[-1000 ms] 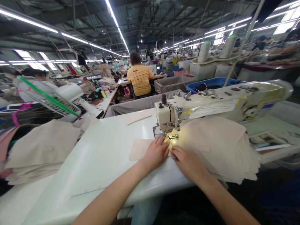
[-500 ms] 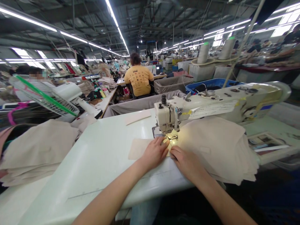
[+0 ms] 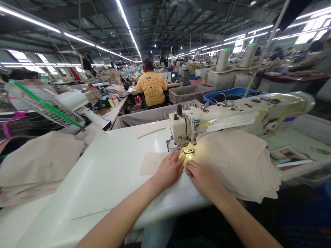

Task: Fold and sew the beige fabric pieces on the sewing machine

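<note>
A small beige fabric piece (image 3: 150, 163) lies flat on the sewing table, its right part reaching under my hands by the presser foot (image 3: 190, 151) of a white sewing machine (image 3: 181, 129). My left hand (image 3: 169, 169) rests on this piece, fingers stretched out just left of the foot, thumb pointing right. Right beside it, my right hand (image 3: 200, 174) has its fingers curled and pinched at the fabric's near edge; the exact grip is partly hidden. The machine's lamp lights the spot yellow. A stack of large beige fabric panels (image 3: 240, 162) lies under the machine arm, right of my right hand.
Another beige strip (image 3: 150, 129) lies farther back on the pale table (image 3: 108, 172). More beige panels (image 3: 38, 158) are piled at the left, near a fan (image 3: 46, 106). A person in a yellow shirt (image 3: 151, 88) sits ahead, beyond a grey cloth-lined bin (image 3: 144, 115).
The whole view has shifted slightly. Both hands stay at the presser foot, with hardly any movement against the fabric.
</note>
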Available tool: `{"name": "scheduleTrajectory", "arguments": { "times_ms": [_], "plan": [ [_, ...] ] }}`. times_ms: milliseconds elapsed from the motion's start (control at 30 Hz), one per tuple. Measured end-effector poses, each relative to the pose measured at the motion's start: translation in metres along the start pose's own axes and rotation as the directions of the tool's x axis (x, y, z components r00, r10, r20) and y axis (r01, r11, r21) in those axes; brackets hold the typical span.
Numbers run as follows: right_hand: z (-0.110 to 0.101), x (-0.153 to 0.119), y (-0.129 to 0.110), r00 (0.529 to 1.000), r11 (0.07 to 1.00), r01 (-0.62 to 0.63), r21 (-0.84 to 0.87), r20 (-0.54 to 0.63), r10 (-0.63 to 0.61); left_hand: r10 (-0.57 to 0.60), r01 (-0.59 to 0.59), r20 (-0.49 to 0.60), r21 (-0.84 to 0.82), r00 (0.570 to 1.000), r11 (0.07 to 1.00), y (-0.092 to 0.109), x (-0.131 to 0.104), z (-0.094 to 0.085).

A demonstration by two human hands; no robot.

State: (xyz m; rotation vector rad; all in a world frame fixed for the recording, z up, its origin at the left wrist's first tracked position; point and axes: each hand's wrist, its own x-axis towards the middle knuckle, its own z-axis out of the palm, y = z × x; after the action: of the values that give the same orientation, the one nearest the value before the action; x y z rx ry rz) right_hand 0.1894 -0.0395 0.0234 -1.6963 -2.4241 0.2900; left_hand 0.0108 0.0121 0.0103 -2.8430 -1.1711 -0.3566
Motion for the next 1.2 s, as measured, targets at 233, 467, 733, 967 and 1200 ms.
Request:
{"name": "scheduleTrajectory", "arguments": {
  "times_ms": [233,467,733,967,1200],
  "plan": [
    [0.005,-0.013,-0.001,1.000,0.999,0.000,0.034,0.023,-0.001,0.118,-0.115,0.101,-0.034,0.988,0.993,0.016,-0.020,-0.012],
    [0.001,-0.006,-0.001,0.999,0.999,-0.020,0.028,0.034,0.019,0.138,-0.132,0.073,-0.082,0.988,0.988,0.009,-0.015,-0.016],
    [-0.005,0.017,0.000,0.999,0.999,-0.033,0.014,0.019,0.033,0.109,-0.107,0.038,-0.065,0.993,0.992,-0.013,0.004,-0.011],
    [-0.007,0.030,0.001,0.999,0.998,-0.048,0.044,-0.006,0.049,0.109,-0.109,-0.002,-0.096,0.994,0.989,-0.035,0.021,-0.009],
    [-0.006,0.019,0.001,0.999,0.998,-0.053,0.043,-0.008,0.053,0.122,-0.125,-0.029,-0.106,0.992,0.987,-0.041,0.022,-0.004]
  ]
}}
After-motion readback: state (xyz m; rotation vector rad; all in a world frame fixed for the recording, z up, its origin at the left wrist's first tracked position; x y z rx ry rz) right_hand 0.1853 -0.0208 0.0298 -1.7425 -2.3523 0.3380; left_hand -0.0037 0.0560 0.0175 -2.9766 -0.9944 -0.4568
